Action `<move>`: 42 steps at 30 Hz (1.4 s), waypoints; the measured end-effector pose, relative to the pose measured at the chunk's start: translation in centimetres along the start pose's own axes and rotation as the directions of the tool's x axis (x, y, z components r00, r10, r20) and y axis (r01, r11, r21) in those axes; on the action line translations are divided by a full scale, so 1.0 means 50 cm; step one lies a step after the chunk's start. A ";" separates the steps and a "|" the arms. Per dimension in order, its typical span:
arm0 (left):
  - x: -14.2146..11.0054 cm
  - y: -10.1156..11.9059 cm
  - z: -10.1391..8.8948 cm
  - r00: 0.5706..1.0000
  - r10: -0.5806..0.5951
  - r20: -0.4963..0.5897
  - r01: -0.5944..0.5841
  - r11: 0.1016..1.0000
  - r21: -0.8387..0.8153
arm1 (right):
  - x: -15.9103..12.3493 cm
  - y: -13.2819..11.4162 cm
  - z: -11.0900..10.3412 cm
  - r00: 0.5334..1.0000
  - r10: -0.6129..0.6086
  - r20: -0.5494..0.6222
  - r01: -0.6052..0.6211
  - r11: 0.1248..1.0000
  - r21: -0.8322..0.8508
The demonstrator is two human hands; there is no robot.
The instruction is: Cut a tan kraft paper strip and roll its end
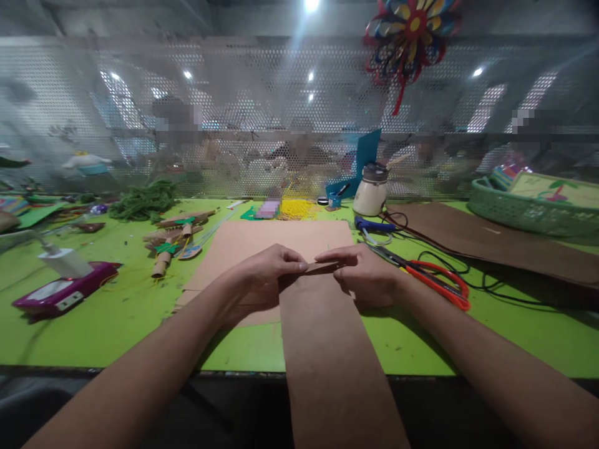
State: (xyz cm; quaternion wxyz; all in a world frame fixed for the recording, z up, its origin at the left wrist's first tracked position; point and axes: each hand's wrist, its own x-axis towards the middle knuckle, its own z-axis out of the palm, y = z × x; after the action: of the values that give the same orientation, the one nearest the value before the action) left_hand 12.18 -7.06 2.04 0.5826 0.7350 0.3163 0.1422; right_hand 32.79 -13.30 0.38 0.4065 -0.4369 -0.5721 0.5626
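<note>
A long strip of brown kraft paper (334, 349) runs from between my hands down past the table's front edge. Its far end is turned over in a narrow fold. My left hand (271, 265) pinches the left end of that fold between thumb and fingers. At the right end, my right hand (362, 271) is closed on the fold, with the forefinger stretched along it. Beneath my hands lies a stack of flat brown paper sheets (238, 240) on the green table (253, 355).
Right of the sheets lie red-handled scissors (440, 280), a blue glue gun (374, 224) and black cables. A purple power strip (65, 290) and small cardboard figures (163, 252) are on the left. Behind stand a cream jug (370, 194) and a green basket (538, 215).
</note>
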 end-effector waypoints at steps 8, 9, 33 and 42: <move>-0.009 0.029 0.001 0.997 0.080 -0.020 -0.071 0.951 0.300 | 0.020 -0.002 -0.031 0.999 -0.028 0.042 0.034 0.987 -0.157; -0.009 0.031 0.001 0.997 0.080 -0.020 -0.069 0.945 0.321 | 0.020 -0.002 -0.032 0.998 -0.022 0.056 0.032 0.982 -0.186; -0.003 0.013 -0.011 0.878 0.466 -0.109 -0.220 0.597 0.772 | 0.015 -0.008 -0.035 0.920 -0.384 0.072 0.363 0.772 -0.522; -0.004 0.023 -0.003 0.909 0.403 -0.102 -0.207 0.653 0.729 | 0.016 -0.010 -0.024 0.928 -0.369 0.061 0.330 0.730 -0.598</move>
State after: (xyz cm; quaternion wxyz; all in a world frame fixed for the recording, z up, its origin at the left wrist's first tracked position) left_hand 12.28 -7.23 3.20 0.1797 0.9186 0.2890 0.2011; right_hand 33.68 -12.18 0.92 0.3635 -0.4444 -0.7788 0.2526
